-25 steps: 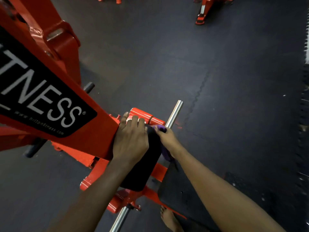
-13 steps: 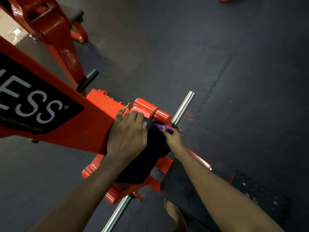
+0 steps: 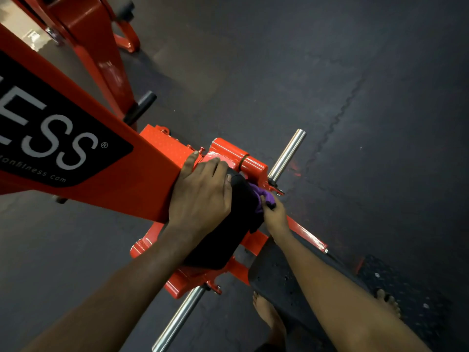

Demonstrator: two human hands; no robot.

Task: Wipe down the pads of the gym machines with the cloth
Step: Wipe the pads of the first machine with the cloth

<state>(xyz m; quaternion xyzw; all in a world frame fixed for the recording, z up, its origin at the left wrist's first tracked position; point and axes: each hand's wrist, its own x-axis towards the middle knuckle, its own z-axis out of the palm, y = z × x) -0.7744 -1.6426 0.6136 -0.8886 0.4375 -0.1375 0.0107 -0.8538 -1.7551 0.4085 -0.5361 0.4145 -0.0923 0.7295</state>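
Both hands meet the black pad (image 3: 223,245): left hand (image 3: 200,199) flat, bracing its far end; right hand (image 3: 274,215) pinches the purple cloth (image 3: 261,193) at its right edge. I fear the bunched cloth slips, missing patches.

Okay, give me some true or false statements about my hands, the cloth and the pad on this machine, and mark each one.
1. The right hand holds the purple cloth against the side of the black pad. True.
2. The left hand grips the cloth. False: it rests on the pad's upper end and the red frame, with no cloth in it.
3. The cloth lies on the floor. False: it is in the right hand, at the pad.
4. A chrome bar sticks out beyond the pad's far end. True.
5. The person wears shoes. False: a bare foot shows below the machine.
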